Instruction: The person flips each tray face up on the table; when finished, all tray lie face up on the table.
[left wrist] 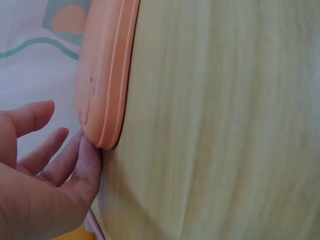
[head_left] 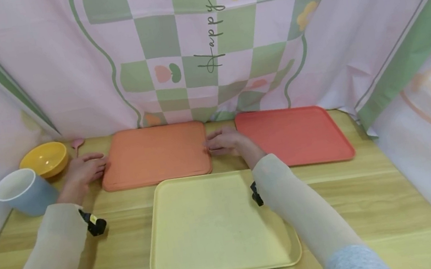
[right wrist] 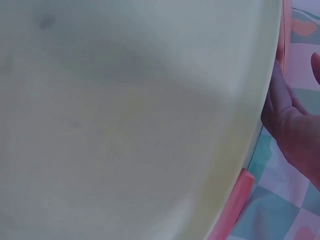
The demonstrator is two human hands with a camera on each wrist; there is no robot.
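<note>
At the back of the table lies an orange tray (head_left: 154, 155), flat, between my two hands. Its side shows two layers, one on the other, in the left wrist view. The fingertips of my left hand (head_left: 84, 169) touch the left edge of it, thumb apart and fingers fairly straight. On the other side, my right hand (head_left: 228, 140) has its fingers extended against the tray's right edge. In front lies a pale yellow tray (head_left: 217, 227), partly under my right forearm. That tray fills most of the right wrist view, with part of the right hand (right wrist: 292, 120) beyond its rim.
A red tray (head_left: 295, 136) lies at the back right, close to the right hand. Left of the left hand stand a blue cup (head_left: 36, 194), a yellow bowl (head_left: 45, 160) and a pink spoon (head_left: 77, 144). A checkered curtain (head_left: 201, 39) hangs along the table's back edge.
</note>
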